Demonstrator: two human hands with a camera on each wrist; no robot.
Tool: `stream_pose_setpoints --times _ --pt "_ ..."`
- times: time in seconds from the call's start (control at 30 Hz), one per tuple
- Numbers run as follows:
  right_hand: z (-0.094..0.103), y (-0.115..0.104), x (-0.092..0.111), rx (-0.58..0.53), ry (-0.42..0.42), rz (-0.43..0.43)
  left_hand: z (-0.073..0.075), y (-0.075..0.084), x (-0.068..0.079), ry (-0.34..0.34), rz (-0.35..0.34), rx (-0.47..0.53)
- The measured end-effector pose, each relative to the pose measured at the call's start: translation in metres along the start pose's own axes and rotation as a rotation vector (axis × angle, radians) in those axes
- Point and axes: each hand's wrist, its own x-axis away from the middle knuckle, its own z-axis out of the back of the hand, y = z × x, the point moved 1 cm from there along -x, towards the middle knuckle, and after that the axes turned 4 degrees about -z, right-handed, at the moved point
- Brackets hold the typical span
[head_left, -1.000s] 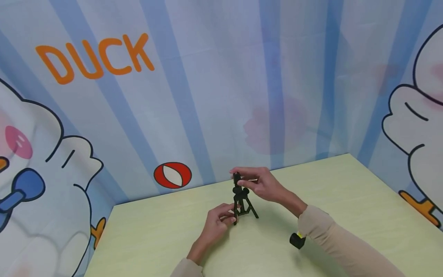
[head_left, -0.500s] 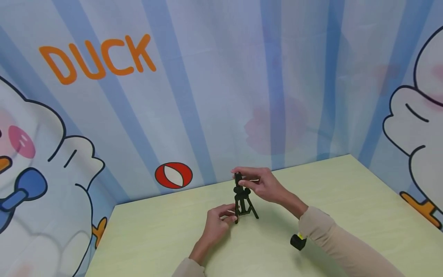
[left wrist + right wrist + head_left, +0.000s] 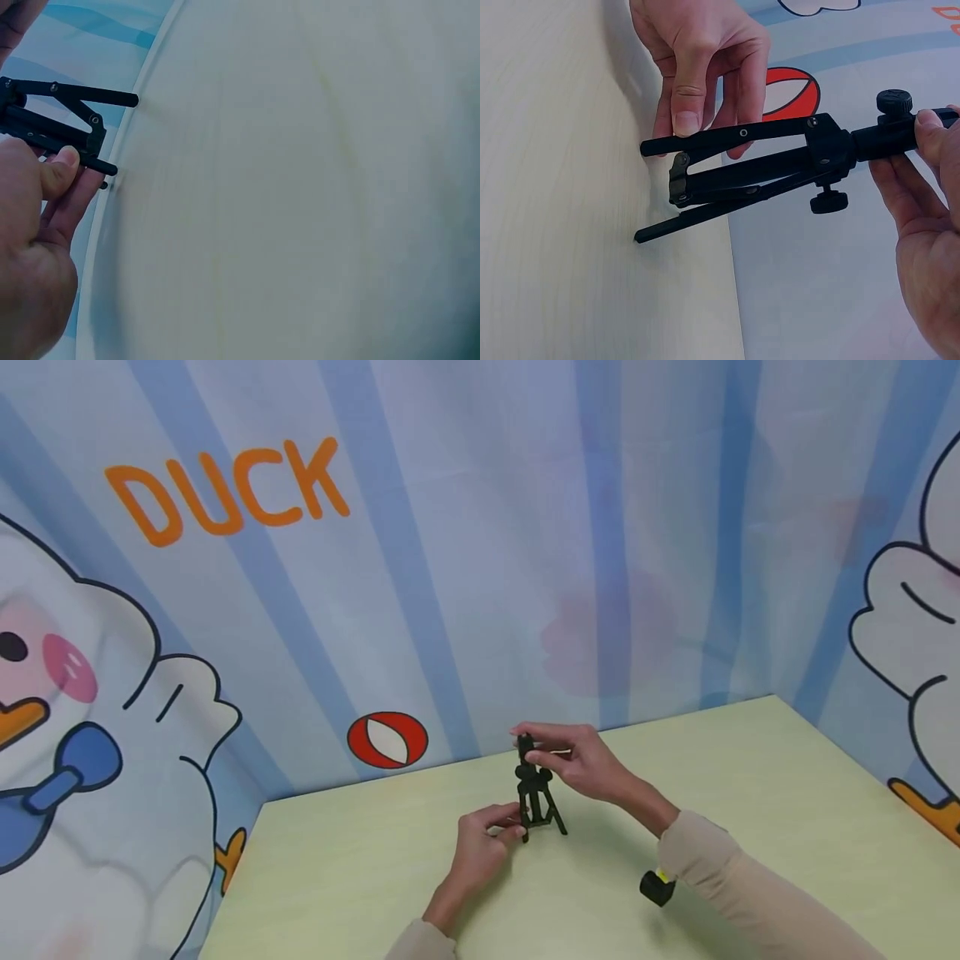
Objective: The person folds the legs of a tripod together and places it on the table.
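A small black tripod point(image 3: 535, 806) stands upright between the two hands, its legs partly spread. With thumb and fingers, the left hand point(image 3: 482, 847) pinches one leg low down, near its foot. The right hand point(image 3: 585, 762) grips the tripod's head at the top, thumb on the near side. In the right wrist view, two knobs point(image 3: 829, 202) show on the tripod's column, and the leg braces meet a central hub. The left wrist view shows the left thumb point(image 3: 64, 171) pressed on a leg, with the tripod's top cut off by the frame.
A small black object with a yellow part point(image 3: 657, 887) lies on the pale table point(image 3: 337, 877), beside the right sleeve. Behind the table hangs a blue-striped cloth point(image 3: 480, 568) printed with ducks and a red ball.
Both hands keep their hold on the tripod, with almost no movement. The whole scene has shifted slightly to the right in the head view.
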Motion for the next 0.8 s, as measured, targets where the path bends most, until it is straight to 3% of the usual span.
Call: stream_pose_setpoints --times 0.43,0.6,0.8 --pt "0.000 0.000 -0.004 -0.003 -0.016 0.014 0.001 0.002 -0.004 -0.016 -0.092 -0.086" --pt "0.003 0.000 -0.003 -0.029 -0.025 0.012 0.000 0.005 -0.005 -0.042 -0.074 -0.136" --pt "0.007 0.000 -0.001 -0.058 -0.079 -0.009 0.002 0.017 -0.009 -0.135 -0.009 -0.238"
